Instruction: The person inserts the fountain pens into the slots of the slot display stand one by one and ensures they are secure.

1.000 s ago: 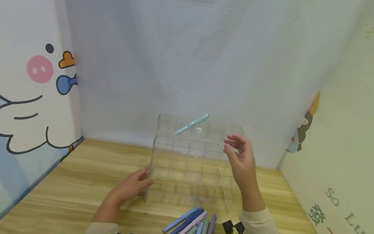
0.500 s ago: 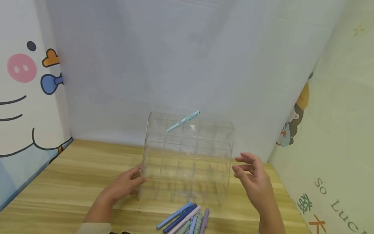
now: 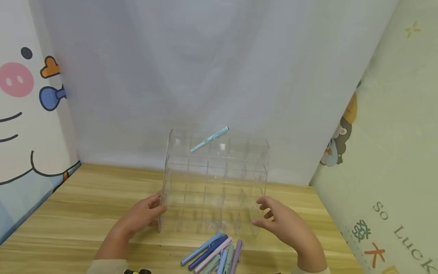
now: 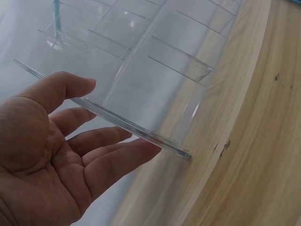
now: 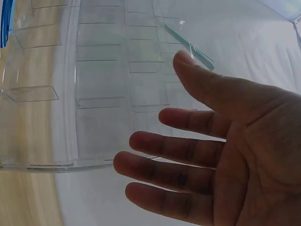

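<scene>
A clear acrylic stepped rack [image 3: 216,166] with divided compartments stands on the wooden table. Its left side panel sits between the thumb and fingers of my left hand [image 3: 140,214], which grips the edge low down; the left wrist view shows the fingertips along that edge. Beside the lower right side is my right hand [image 3: 280,220], fingers spread and holding nothing in the right wrist view. A light teal pen [image 3: 209,139] lies slantwise across the top row. In front of the rack lies a bunch of pens in blue, lilac, green and purple, including a dark blue pen [image 3: 208,252].
The wooden table [image 3: 113,182] runs back to a pale curtain [image 3: 205,76]. Printed panels close in the left and right sides. At the bottom edge, a small black object [image 3: 137,271] shows near the left sleeve.
My right hand has come down from beside the rack's top to its lower right side. The left hand keeps its place on the left panel. The head view has shifted, so everything sits further left.
</scene>
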`<state>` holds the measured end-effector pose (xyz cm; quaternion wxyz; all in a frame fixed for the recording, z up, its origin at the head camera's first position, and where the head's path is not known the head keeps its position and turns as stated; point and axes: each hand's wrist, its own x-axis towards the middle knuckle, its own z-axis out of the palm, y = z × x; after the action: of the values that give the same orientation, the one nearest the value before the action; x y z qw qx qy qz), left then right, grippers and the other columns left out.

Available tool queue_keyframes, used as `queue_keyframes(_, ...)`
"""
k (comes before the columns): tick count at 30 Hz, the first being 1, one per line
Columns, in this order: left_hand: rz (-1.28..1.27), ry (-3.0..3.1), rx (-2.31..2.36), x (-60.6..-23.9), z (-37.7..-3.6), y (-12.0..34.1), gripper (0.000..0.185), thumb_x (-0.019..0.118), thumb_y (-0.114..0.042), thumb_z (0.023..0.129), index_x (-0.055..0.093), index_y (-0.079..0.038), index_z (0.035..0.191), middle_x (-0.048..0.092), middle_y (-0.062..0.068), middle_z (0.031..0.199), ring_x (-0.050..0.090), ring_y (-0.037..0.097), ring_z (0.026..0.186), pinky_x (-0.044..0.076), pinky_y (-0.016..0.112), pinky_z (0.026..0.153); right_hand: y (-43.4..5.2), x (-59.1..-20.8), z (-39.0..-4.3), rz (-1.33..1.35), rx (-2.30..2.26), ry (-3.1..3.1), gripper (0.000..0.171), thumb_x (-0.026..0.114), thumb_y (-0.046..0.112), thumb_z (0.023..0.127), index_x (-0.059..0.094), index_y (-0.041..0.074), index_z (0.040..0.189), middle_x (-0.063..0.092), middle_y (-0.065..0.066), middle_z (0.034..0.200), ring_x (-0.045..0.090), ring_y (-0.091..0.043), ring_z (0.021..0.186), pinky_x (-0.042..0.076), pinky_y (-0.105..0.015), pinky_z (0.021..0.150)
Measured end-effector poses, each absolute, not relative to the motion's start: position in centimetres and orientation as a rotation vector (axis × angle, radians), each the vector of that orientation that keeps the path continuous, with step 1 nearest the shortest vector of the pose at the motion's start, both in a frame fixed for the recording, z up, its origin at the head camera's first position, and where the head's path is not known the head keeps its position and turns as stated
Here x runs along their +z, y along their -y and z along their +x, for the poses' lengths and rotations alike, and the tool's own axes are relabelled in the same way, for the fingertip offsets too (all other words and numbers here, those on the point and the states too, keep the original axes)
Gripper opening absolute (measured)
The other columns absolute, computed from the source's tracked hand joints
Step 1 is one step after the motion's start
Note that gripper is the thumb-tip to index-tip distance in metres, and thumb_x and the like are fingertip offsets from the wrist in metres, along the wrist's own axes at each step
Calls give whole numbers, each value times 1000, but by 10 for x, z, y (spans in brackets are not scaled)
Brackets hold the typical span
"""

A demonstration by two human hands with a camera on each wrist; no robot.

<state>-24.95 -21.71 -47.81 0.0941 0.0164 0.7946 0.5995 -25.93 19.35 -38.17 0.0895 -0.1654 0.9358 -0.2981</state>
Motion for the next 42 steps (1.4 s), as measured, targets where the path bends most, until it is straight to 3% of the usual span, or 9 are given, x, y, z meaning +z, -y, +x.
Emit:
queue_keyframes(9,103,-2374,1736,-478,-252,219,75,57,-36,100,16,-17,159,27,25,157,45,43,134,57,45,90,-177,-406,-260,-612,-662,-2657,60,79,27,84,53,14,136,58,-10,126,64,-19,89,55,-43,76)
queue_keyframes(15,124,-2369,1715,-476,-252,220,77,57,-39,99,14,-18,159,29,23,157,42,43,136,56,44,92,-168,-411,-256,-681,-517,-2686,44,79,20,84,61,16,124,48,-9,114,53,-15,71,48,-34,63)
queue_keyframes(21,134,-2361,1724,-474,-252,220,80,59,-44,97,14,-19,159,29,23,157,42,43,136,57,43,91,-166,-410,-257,-753,-472,-2628,38,79,20,83,65,16,118,59,-4,104,57,-15,80,50,-38,72)
queue_keyframes(26,129,-2365,1715,-474,-252,219,80,58,-44,98,13,-20,159,28,22,158,43,43,135,56,44,92,-161,-423,-260,-734,-434,-2550,37,78,15,83,65,16,118,60,5,79,56,-11,68,48,-32,64)
queue_keyframes(35,110,-2359,1709,-471,-252,220,82,58,-45,97,12,-18,159,26,21,159,39,43,138,56,44,93,-150,-443,-265,-750,-277,-2591,32,80,15,77,64,24,103,67,1,93,56,-13,75,51,-34,68)
queue_keyframes(42,111,-2351,1723,-471,-252,218,83,59,-45,97,13,-15,159,26,22,159,39,44,138,56,44,92,-153,-451,-266,-758,-280,-2574,29,78,5,77,57,21,87,58,5,80,51,-13,68,44,-26,57)
